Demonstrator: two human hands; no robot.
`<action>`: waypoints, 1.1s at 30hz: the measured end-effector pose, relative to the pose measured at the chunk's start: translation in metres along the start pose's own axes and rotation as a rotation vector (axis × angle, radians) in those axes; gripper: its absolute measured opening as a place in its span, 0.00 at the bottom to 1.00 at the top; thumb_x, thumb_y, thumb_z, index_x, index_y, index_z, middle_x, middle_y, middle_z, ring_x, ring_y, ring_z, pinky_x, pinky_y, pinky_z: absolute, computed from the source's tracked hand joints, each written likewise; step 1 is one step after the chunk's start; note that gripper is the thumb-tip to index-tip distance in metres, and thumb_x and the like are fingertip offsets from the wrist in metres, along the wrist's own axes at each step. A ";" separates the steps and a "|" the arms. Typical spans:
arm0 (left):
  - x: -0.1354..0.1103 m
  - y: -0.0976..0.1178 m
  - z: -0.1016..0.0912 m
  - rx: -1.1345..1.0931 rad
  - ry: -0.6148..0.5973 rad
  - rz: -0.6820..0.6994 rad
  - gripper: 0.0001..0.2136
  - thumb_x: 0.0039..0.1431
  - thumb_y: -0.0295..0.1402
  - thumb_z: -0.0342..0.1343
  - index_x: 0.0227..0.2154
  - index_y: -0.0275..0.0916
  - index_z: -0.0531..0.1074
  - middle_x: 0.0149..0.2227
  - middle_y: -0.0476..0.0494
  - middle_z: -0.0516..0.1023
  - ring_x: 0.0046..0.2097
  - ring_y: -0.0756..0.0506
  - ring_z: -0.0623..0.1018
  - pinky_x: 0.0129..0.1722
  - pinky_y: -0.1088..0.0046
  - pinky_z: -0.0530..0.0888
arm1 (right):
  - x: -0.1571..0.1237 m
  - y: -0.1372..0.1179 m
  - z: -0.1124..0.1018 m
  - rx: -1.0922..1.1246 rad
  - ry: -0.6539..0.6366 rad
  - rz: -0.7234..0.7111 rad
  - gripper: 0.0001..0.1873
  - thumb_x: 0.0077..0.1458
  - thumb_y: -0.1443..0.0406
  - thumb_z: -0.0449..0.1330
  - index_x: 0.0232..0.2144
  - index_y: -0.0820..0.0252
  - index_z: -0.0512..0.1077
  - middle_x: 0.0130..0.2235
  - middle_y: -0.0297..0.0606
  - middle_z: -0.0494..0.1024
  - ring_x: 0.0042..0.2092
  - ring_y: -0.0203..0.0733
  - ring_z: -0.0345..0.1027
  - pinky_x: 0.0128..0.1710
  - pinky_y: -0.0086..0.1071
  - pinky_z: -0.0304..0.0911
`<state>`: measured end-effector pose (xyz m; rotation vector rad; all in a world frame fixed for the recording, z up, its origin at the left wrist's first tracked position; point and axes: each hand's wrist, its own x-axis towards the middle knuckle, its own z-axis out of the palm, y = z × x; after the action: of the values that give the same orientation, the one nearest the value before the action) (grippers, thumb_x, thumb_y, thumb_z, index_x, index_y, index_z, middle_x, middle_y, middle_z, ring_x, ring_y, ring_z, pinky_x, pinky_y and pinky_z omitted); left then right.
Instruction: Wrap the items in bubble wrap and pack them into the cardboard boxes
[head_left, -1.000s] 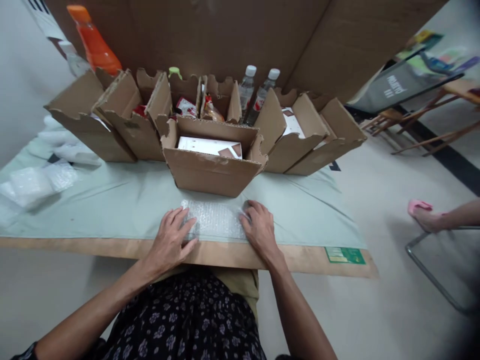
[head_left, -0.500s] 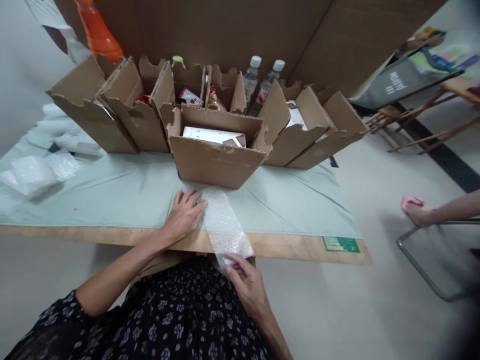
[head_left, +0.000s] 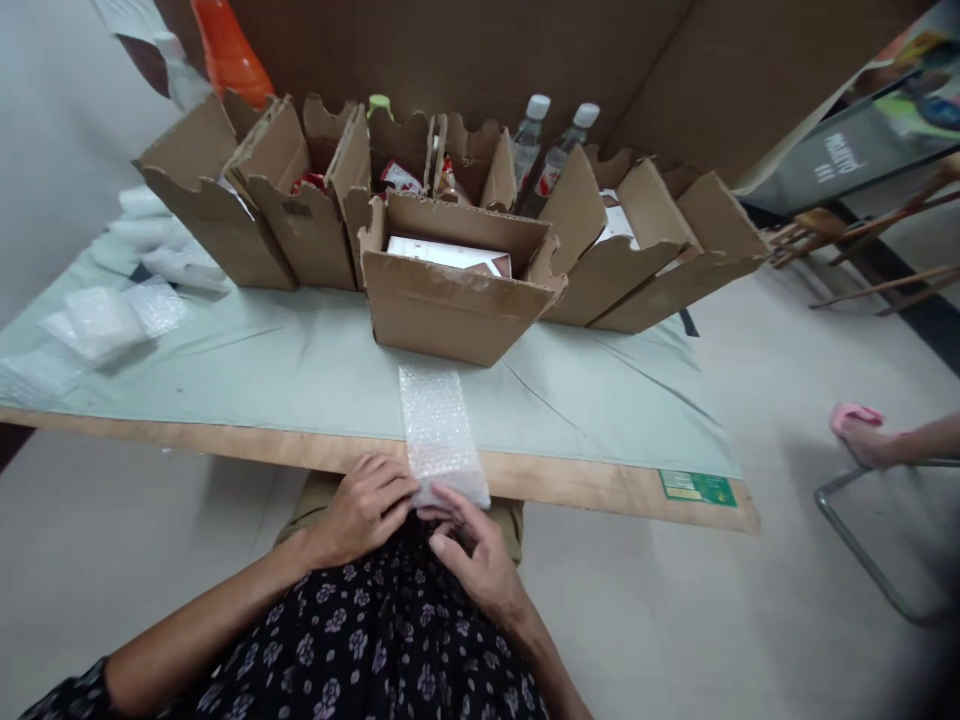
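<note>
A narrow strip of bubble wrap (head_left: 441, 420) lies flat on the table's cloth, its near end at the wooden front edge. My left hand (head_left: 369, 508) has its curled fingers on the strip's near left corner. Beside it, my right hand (head_left: 478, 560) grips the near end with bent fingers; its thumb is below. The fingertips of both hands almost meet there. Just beyond the far end of the strip stands an open cardboard box (head_left: 450, 315) with a white carton (head_left: 442, 255) inside.
Several more open cardboard boxes (head_left: 217, 230) line the back, with clear bottles (head_left: 529, 140) and an orange bottle (head_left: 232, 60) behind. Bubble wrap pieces (head_left: 109, 322) lie at left. Right of the table are another person's foot (head_left: 862, 440) and a metal chair frame (head_left: 855, 550).
My left hand has come down from the strip's far left side to its near corner. My right hand has shifted slightly left, and the strip lies straighter. The view has shifted a little.
</note>
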<state>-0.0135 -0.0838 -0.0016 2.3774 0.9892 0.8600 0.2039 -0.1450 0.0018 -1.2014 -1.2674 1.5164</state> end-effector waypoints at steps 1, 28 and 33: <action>0.003 -0.001 0.004 -0.025 0.051 -0.056 0.08 0.65 0.24 0.55 0.42 0.40 0.76 0.38 0.44 0.82 0.42 0.43 0.79 0.44 0.61 0.77 | -0.001 -0.003 -0.002 -0.065 0.067 -0.038 0.28 0.62 0.59 0.63 0.63 0.53 0.68 0.47 0.43 0.83 0.46 0.45 0.80 0.49 0.42 0.76; 0.034 -0.013 0.011 0.076 0.041 -0.214 0.06 0.65 0.27 0.57 0.42 0.37 0.78 0.35 0.43 0.83 0.36 0.43 0.79 0.39 0.62 0.73 | 0.057 0.005 -0.023 -0.987 0.347 -0.381 0.19 0.66 0.64 0.58 0.58 0.56 0.69 0.39 0.40 0.80 0.42 0.47 0.73 0.44 0.43 0.68; 0.034 -0.016 0.017 0.194 0.012 -0.198 0.07 0.66 0.29 0.57 0.44 0.38 0.77 0.34 0.43 0.82 0.36 0.42 0.77 0.39 0.62 0.72 | 0.044 -0.003 -0.022 -1.133 0.395 -0.496 0.16 0.65 0.64 0.60 0.55 0.56 0.72 0.48 0.44 0.80 0.51 0.51 0.70 0.51 0.46 0.64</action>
<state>0.0091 -0.0499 -0.0102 2.3804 1.3417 0.7349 0.2160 -0.0977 -0.0040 -1.5543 -1.9957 0.0877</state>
